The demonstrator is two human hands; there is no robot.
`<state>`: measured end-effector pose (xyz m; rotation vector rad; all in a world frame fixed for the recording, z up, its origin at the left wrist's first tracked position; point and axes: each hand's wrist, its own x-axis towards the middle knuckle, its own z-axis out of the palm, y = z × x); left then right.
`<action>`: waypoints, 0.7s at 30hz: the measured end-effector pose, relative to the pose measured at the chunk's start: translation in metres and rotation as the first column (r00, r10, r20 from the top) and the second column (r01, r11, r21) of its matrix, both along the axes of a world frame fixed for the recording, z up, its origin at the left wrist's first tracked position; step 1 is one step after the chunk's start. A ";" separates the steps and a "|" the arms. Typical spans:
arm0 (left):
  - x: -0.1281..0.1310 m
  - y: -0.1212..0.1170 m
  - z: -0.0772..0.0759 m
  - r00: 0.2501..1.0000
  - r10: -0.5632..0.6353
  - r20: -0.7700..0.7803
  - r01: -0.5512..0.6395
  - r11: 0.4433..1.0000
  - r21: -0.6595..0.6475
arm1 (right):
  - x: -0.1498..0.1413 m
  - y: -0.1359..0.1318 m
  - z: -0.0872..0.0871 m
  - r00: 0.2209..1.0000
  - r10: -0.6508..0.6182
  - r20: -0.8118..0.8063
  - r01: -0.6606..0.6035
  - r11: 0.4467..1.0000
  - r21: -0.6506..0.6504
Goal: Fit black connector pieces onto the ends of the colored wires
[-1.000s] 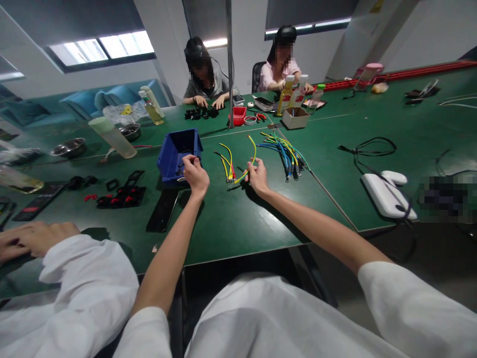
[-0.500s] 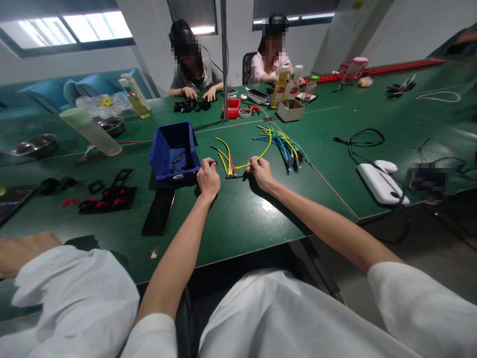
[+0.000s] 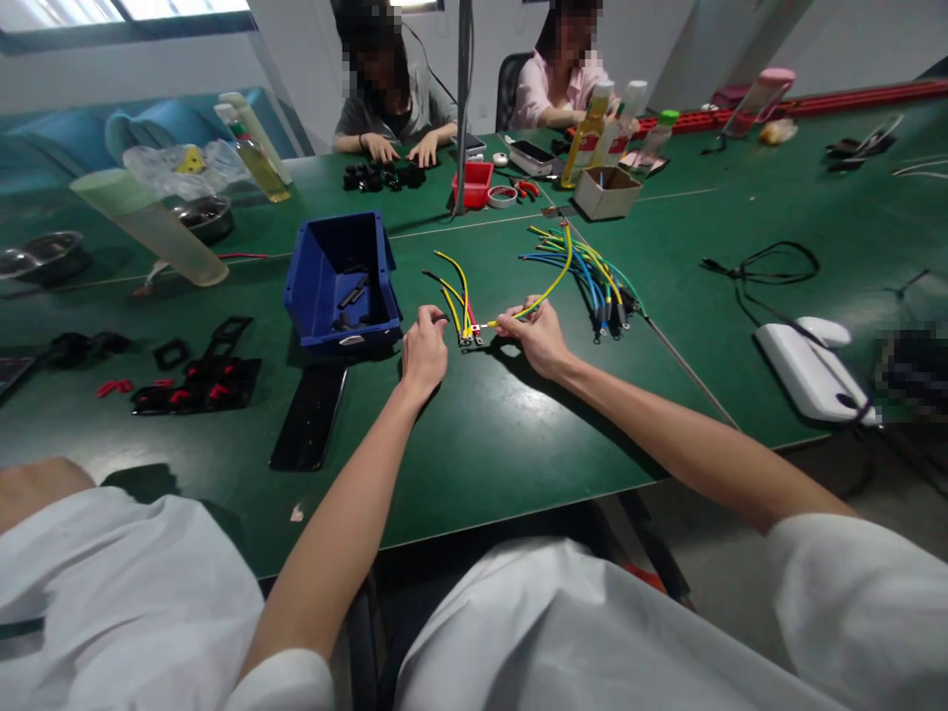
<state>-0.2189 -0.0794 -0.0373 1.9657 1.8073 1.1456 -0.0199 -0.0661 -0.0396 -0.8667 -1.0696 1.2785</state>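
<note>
My right hand (image 3: 544, 339) pinches a yellow wire (image 3: 552, 284) near one end. Its metal ring terminal (image 3: 480, 327) points left toward my other hand, and the rest curves up and away. My left hand (image 3: 425, 351) is closed beside the blue bin (image 3: 341, 341); whatever its fingertips hold is too small and hidden to name. Between my hands lies a small group of yellow and red wires (image 3: 463, 296), terminals toward me. Beyond my right hand is a larger bundle of yellow, blue and green wires (image 3: 592, 276), some ends covered in dark sleeves.
The blue bin contains short black tubes (image 3: 354, 291). A black phone (image 3: 309, 417) lies in front of it, with black and red parts (image 3: 199, 385) farther left. A metal pole (image 3: 462, 109) rises ahead. Two people sit opposite; another person's white sleeve (image 3: 133, 592) is at left.
The view has tipped down and shifted left. The ring terminal of the wire in my right hand now shows clearly. The dark piece at my left fingertips is now harder to see.
</note>
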 end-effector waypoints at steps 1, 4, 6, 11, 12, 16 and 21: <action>0.000 -0.001 0.000 1.000 -0.014 -0.006 0.014 1.000 0.000 | 0.001 -0.001 0.002 1.000 -0.002 -0.007 0.002 1.000 0.017; 0.002 -0.004 0.000 0.998 -0.049 -0.028 0.049 0.999 0.007 | 0.003 -0.002 0.005 1.000 -0.016 0.001 0.016 1.000 0.013; 0.002 -0.005 0.000 0.997 -0.056 -0.043 0.056 0.998 0.006 | 0.005 -0.002 0.004 0.999 -0.023 0.029 0.023 0.999 -0.025; 0.002 -0.005 0.000 0.995 -0.062 -0.077 0.061 0.998 -0.017 | 0.008 0.000 0.002 0.999 0.053 0.007 -0.052 0.994 -0.098; 0.002 -0.005 0.000 0.995 -0.061 -0.082 0.060 0.998 -0.013 | 0.008 0.000 0.002 0.997 0.079 -0.010 -0.080 0.991 -0.103; 0.002 -0.006 0.001 0.991 -0.083 -0.101 0.084 0.997 0.000 | 0.008 0.000 0.005 0.982 0.174 -0.076 -0.182 0.978 -0.104; 0.002 -0.007 0.001 0.993 -0.088 -0.079 0.093 0.994 0.054 | 0.010 0.000 0.005 0.985 0.159 -0.059 -0.164 0.981 -0.098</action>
